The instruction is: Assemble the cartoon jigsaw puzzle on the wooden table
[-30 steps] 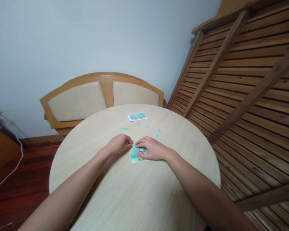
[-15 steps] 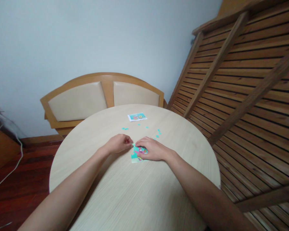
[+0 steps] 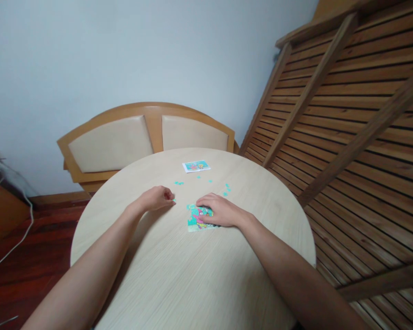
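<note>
On the table lies a partly joined jigsaw puzzle (image 3: pixel 192 222), turquoise with a pink cartoon figure and a pale lower edge. My right hand (image 3: pixel 220 211) rests over its right side, thumb and fingers apart, hiding part of the picture. To the left of the puzzle, my left hand (image 3: pixel 157 199) is closed in a pinch on a small turquoise puzzle piece (image 3: pixel 174 200), clear of the joined part. Beyond the hands, loose turquoise pieces (image 3: pixel 227 187) lie at the right, and others (image 3: pixel 179 183) at the left.
A picture card (image 3: pixel 196 166) with a white border lies near the far side of the round wooden table (image 3: pixel 131 284). Behind it stands a padded headboard (image 3: pixel 113 144). A slatted wooden panel (image 3: pixel 347 119) leans at the right; a white cable (image 3: pixel 30 215) hangs at the left.
My left hand has moved left, away from the puzzle's upper left corner, with a small piece in its fingertips. My right hand has shifted slightly right, uncovering more of the pink figure.
</note>
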`<state>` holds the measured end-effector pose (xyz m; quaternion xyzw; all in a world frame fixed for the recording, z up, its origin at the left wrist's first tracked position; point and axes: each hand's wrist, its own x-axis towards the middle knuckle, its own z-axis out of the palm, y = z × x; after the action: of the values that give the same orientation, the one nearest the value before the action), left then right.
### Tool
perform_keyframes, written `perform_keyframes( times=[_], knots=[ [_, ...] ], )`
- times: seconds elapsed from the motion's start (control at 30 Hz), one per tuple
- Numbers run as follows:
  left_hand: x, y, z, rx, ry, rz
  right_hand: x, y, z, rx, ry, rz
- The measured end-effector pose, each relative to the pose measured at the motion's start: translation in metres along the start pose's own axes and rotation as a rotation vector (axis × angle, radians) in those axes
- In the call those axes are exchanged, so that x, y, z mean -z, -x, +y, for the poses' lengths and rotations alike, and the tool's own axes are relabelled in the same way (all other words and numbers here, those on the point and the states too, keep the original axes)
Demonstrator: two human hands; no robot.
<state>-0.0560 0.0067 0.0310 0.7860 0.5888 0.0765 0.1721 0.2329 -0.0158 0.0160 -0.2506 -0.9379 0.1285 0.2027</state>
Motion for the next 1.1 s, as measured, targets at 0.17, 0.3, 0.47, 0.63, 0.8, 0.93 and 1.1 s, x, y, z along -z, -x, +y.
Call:
perform_keyframes(
  times=[0.17, 0.3, 0.47, 0.63, 0.8, 0.93, 1.1],
  knots=[
    [-0.004, -0.002, 0.004, -0.054, 0.023, -0.031, 0.0, 0.0, -0.001, -0.002, -0.002, -0.005],
    [-0.008, -0.003, 0.007, -0.097, 0.057, -0.062, 0.0, 0.0, -0.001, -0.002, 0.003, -0.007],
    [-0.009, -0.001, 0.012, -0.167, 0.091, -0.116, -0.002, -0.001, 0.001, -0.001, -0.003, -0.003],
    [-0.009, 0.002, 0.018, -0.218, 0.123, -0.11, -0.002, -0.001, 0.001, -0.004, -0.006, -0.002],
    [-0.01, 0.002, 0.022, -0.243, 0.224, -0.132, -0.002, -0.001, 0.001, -0.007, -0.001, -0.007],
    [-0.009, 0.002, 0.025, -0.313, 0.29, -0.148, -0.001, -0.001, 0.001, -0.007, -0.002, -0.008],
    [-0.008, 0.005, 0.032, -0.363, 0.349, -0.092, -0.001, -0.001, -0.002, 0.005, -0.02, -0.007]
  ],
)
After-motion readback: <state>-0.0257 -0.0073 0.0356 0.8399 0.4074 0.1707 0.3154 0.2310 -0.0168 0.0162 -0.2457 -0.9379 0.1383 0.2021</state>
